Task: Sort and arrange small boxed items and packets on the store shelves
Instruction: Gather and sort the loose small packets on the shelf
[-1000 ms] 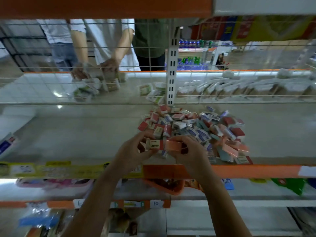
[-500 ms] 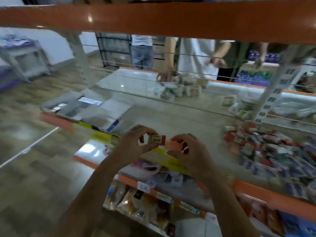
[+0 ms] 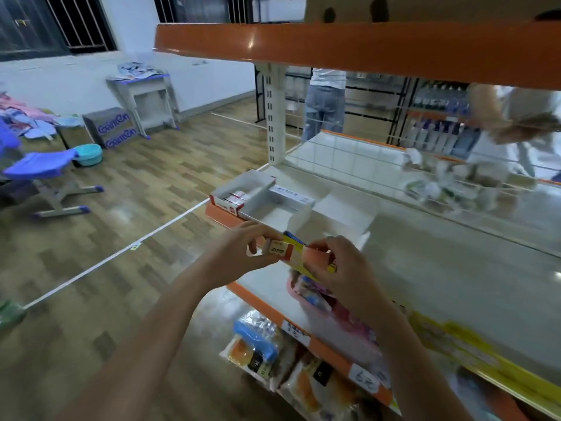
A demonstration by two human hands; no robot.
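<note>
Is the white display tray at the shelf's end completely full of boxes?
No, the white display tray holds only a few red-and-white boxes, its other compartments bare.

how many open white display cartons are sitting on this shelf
3, in a row at the shelf's left end: the leftmost carton holding red-and-white boxes, the middle carton just behind the hands, and the right carton. More may sit out of frame.

1. Open carton (image 3: 243,194) sitting at the shelf's (image 3: 455,268) left end, w/ boxes inside.
2. Small box (image 3: 280,250) hanging btwn left hand (image 3: 239,253) & right hand (image 3: 340,265), in front of the shelf.
3. Packets (image 3: 303,381) lying on the lower shelf, below the hands.
</note>
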